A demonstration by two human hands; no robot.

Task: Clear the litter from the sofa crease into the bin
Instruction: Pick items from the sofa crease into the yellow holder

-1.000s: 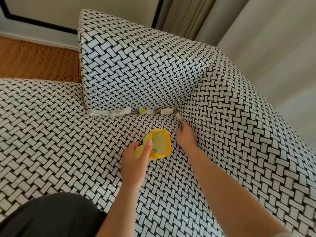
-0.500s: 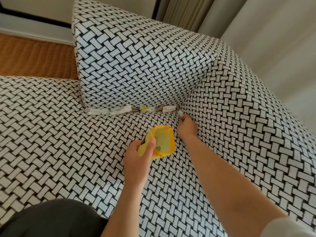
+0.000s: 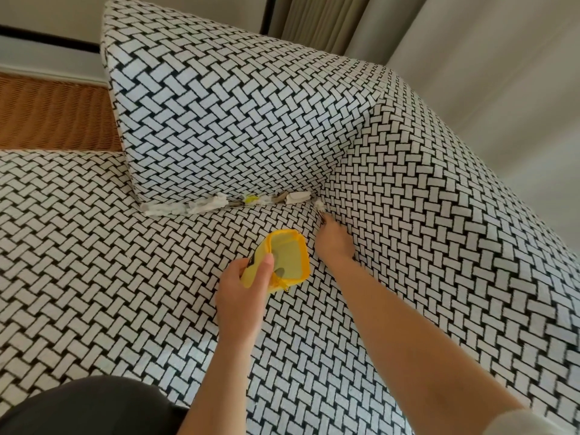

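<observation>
A line of litter (image 3: 219, 204) lies in the crease under the sofa's back cushion (image 3: 235, 114): white crumpled paper, a yellow scrap and a white wrapper (image 3: 296, 196). A small white bit (image 3: 318, 205) sits in the corner crease. My left hand (image 3: 241, 293) grips a small yellow bin (image 3: 284, 260), tilted with its mouth toward the crease. My right hand (image 3: 334, 240) reaches into the corner, fingertips pinched at a small dark-and-white scrap (image 3: 321, 216); the fingers are mostly hidden behind the hand.
The sofa seat (image 3: 94, 277) and the armrest (image 3: 455, 215) share a black-and-white woven pattern. A wicker surface (image 3: 53, 114) lies at the far left behind the seat. Curtains (image 3: 470, 58) hang behind the armrest. My dark-clothed knee (image 3: 88, 406) is at the bottom left.
My right hand has stayed at the corner crease, shifting slightly along it. The bin in my left hand has held its place close beside it.
</observation>
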